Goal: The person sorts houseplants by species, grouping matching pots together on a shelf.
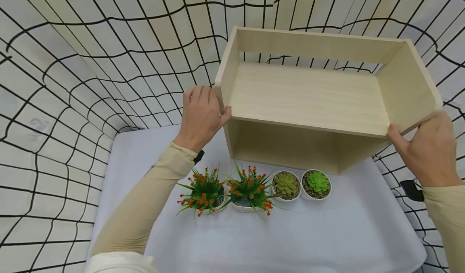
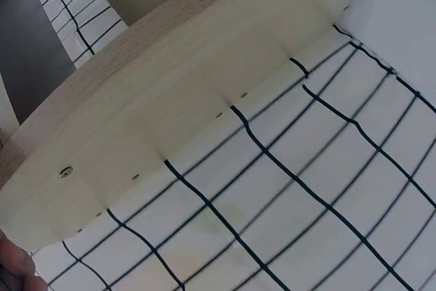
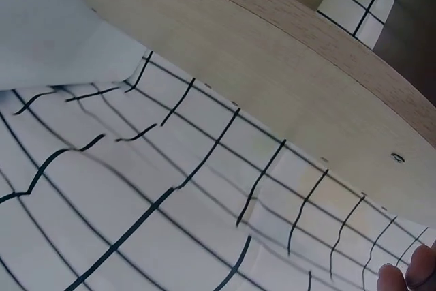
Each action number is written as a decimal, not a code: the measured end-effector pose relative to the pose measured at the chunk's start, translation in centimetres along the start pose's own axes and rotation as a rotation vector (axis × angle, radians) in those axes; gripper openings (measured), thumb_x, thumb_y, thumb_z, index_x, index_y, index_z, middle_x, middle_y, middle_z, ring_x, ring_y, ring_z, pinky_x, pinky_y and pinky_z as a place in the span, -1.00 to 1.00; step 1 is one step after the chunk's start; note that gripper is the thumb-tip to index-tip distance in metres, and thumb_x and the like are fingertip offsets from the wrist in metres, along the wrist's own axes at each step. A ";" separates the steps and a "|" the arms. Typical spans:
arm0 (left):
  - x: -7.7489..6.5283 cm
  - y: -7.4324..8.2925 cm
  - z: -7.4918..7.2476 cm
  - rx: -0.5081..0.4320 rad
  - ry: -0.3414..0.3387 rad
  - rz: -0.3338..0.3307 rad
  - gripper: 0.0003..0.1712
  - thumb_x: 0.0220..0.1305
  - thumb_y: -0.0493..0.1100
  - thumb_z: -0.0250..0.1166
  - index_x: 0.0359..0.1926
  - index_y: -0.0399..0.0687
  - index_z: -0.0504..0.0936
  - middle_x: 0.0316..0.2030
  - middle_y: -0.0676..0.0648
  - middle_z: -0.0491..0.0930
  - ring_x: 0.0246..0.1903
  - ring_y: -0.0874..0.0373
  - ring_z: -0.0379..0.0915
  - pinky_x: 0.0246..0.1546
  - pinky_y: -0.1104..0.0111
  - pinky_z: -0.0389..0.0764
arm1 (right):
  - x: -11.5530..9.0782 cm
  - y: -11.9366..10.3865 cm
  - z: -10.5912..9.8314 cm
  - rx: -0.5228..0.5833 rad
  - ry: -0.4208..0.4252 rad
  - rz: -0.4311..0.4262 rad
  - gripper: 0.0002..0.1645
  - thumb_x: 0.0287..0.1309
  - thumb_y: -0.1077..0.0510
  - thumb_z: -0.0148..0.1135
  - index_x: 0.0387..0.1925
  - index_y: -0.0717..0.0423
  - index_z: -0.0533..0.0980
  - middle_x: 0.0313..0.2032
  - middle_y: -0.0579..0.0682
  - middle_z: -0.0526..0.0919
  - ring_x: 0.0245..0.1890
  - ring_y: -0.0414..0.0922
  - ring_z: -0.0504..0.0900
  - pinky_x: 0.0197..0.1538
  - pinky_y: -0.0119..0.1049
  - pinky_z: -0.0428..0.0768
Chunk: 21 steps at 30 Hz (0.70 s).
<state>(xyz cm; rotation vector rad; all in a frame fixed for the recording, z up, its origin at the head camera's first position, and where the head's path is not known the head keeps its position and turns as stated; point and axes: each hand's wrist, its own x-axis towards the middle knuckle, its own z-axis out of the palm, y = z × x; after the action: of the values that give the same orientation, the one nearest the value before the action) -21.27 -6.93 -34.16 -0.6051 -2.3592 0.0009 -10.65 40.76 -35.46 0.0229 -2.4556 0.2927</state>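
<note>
A pale wooden two-tier shelf (image 1: 305,91) stands at the back of the white table, between both hands. My left hand (image 1: 203,113) grips its left side panel, thumb at the front edge near the middle board. On the opposite side panel my right hand (image 1: 428,150) has its thumb on the front and its fingers behind. The left wrist view shows one outer side panel (image 2: 184,93) with small screw holes and fingertips at the lower left corner. In the right wrist view, the other side panel (image 3: 272,80) runs diagonally, with fingertips at the lower right.
In front of the shelf stand two pots of red-flowered plants (image 1: 205,192) (image 1: 248,190), a dull green succulent (image 1: 286,185) and a bright green succulent (image 1: 317,184), in a row on the white table (image 1: 290,236). White cloth with a black grid (image 1: 145,63) surrounds the table.
</note>
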 end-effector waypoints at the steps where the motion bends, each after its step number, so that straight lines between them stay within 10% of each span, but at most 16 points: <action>1: -0.2 -0.2 -0.1 0.007 0.002 -0.003 -0.55 0.39 0.06 0.24 -0.36 -0.30 0.55 -0.25 -0.24 0.63 -0.12 -0.14 0.46 0.07 0.08 0.30 | 0.2 -0.1 0.2 -0.001 -0.002 -0.005 -0.25 0.19 -0.10 0.08 0.02 0.58 0.29 -0.14 0.54 0.35 -0.20 0.39 0.33 -0.35 0.22 0.25; 21: -4.6 -5.1 -2.2 0.098 0.034 -0.087 -0.49 0.36 0.07 0.23 -0.36 -0.38 0.51 -0.30 -0.32 0.59 -0.17 -0.23 0.43 0.00 0.00 0.35 | 5.0 -4.2 5.5 0.060 -0.013 -0.213 -0.31 0.28 -0.04 0.14 0.03 0.58 0.31 -0.21 0.48 0.39 -0.28 0.26 0.33 -0.34 0.09 0.31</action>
<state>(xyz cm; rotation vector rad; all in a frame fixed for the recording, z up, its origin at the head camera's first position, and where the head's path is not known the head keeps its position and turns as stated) -19.04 -13.78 -34.53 -0.4513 -2.3354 0.0665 -17.54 35.80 -35.71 0.3112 -2.4301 0.2730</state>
